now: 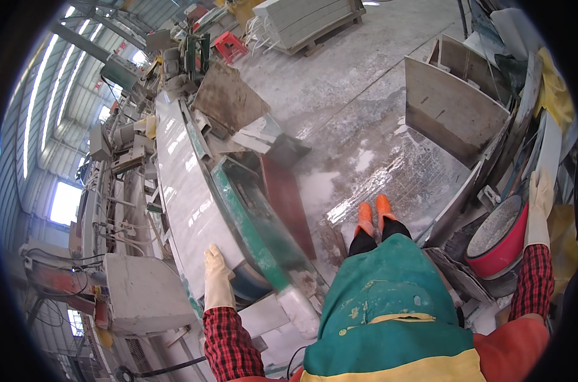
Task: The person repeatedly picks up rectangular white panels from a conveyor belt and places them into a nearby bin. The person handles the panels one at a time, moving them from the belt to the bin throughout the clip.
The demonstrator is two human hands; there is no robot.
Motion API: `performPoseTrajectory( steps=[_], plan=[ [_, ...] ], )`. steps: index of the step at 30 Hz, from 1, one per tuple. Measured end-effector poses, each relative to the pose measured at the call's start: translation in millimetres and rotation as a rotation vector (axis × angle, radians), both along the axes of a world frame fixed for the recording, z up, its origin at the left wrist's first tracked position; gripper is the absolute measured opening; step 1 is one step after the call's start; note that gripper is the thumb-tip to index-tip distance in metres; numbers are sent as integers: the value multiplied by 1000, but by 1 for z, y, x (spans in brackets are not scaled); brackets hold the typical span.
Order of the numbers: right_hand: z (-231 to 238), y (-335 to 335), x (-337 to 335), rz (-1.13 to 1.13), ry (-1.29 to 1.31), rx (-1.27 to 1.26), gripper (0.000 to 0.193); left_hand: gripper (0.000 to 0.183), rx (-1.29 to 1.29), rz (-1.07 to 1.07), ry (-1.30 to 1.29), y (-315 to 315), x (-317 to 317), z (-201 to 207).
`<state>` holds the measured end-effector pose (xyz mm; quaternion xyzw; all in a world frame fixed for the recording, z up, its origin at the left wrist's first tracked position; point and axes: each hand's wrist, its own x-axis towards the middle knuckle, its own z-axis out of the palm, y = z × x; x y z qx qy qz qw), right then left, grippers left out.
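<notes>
My left hand (217,275), in a cream rubber glove, rests at the near end of a long, glossy white slab (186,184). Its fingers lie stretched forward on the slab. The slab sits on a machine bed with a green side rail (250,223). Far to the right, my right hand (540,198), gloved alike, reaches forward beside a pale upright strip (548,143). Its fingers look extended against the strip's lower end, with no clear grip showing. Just left of that wrist stands a red bucket (502,245) with grey contents.
Brown boards (454,105) lean on the right, near yellow cloth (556,92). A brown panel (230,95) stands beyond the green rail. Wet floor (390,172) stretches ahead of my orange boots (364,218). Stacked slabs (308,25) and a red stool (230,46) are farther off.
</notes>
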<state>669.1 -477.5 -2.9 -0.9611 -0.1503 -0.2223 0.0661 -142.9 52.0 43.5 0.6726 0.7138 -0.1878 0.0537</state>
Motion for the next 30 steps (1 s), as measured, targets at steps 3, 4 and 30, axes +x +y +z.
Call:
performPoseTrajectory(
  steps=[3,4,30],
  plan=[
    [-6,-6,5,4,-14,-31,51,128,2,6,1,0,4,1],
    [-8,-9,5,6,-13,-39,52,128,4,8,5,-2,6,3],
    [1,-1,-34,38,25,-72,58,121,32,40,3,-10,20,20]
  ],
)
